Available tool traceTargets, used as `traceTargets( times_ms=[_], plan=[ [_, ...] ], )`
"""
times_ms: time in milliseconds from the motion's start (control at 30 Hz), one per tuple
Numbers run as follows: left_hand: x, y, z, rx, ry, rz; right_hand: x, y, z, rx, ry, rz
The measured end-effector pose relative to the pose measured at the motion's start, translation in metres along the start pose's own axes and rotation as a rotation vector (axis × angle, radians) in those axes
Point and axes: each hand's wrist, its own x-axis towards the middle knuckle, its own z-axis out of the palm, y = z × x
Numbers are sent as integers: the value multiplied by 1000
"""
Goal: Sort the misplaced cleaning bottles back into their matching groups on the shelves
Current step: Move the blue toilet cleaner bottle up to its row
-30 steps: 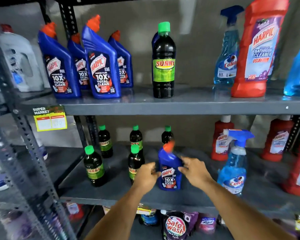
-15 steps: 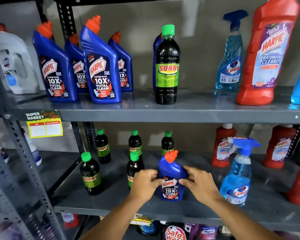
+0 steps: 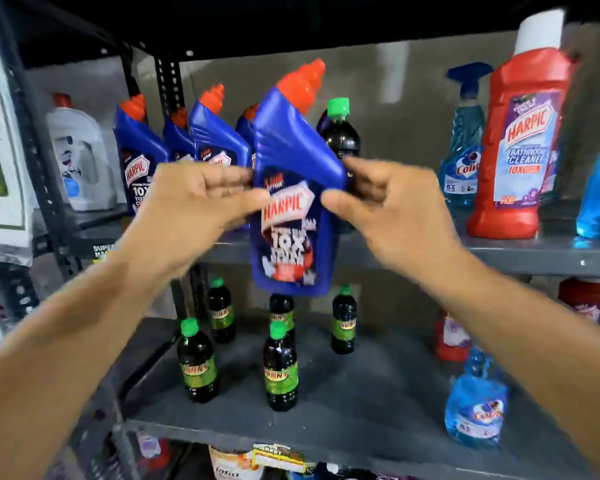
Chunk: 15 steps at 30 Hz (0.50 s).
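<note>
Two hands, left hand (image 3: 201, 206) and right hand (image 3: 381, 206), each grip pinching the blue Harpic bottle (image 3: 293, 202) between them, upright in mid-air; its matching Harpic group (image 3: 174, 150) stands behind-left on the upper shelf (image 3: 534, 252), nearer the left.

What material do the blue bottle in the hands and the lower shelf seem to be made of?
The blue Harpic bottle, held between the left hand and right hand, looks like glossy moulded plastic: soft highlights and ribbed folds near its neck. The lower shelf looks like grey painted metal with a matt, dull finish and a thin folded front edge, though this is less certain.
</note>
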Motion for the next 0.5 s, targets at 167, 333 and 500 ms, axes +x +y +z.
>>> traceTargets(
  times_ms=[167, 333, 500],
  plan=[
    [50, -7, 0, -2, 115, -34, 59, 1, 15, -127, -3, 61],
    [64, -28, 5, -2, 180, -110, 68, 8, 36, -242, -48, 103],
    [76, -17, 5, 3, 215, -91, 74, -3, 36, -360, 76, -7]
  ],
)
